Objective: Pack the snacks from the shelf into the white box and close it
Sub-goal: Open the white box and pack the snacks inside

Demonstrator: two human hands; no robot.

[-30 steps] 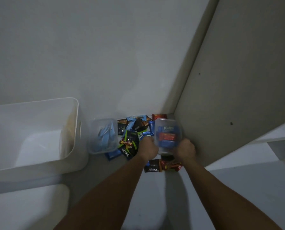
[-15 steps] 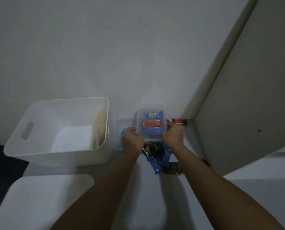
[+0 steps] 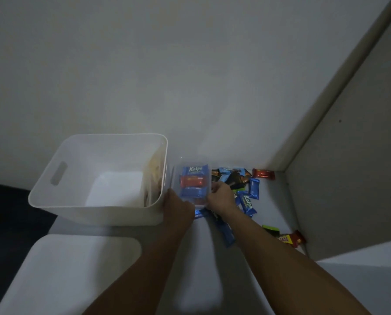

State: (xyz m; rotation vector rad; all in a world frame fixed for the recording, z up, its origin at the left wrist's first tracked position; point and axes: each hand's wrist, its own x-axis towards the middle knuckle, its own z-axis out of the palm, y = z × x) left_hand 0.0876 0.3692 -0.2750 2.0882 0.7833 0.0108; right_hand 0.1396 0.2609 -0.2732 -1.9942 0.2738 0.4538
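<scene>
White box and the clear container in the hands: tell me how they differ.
The white box is opaque, and the snacks seen in it lie against its right wall; the clear container is see-through and stacked with blue and red wrapped snacks. The white box is much larger than the clear container. The white box rests on the shelf, while the clear container is gripped between the left hand and right hand. Both are open-topped and plastic-looking.

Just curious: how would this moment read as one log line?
hands: left, right hold clear plastic snack tub | beside open white plastic box | loose wrapped snacks on shelf
</scene>
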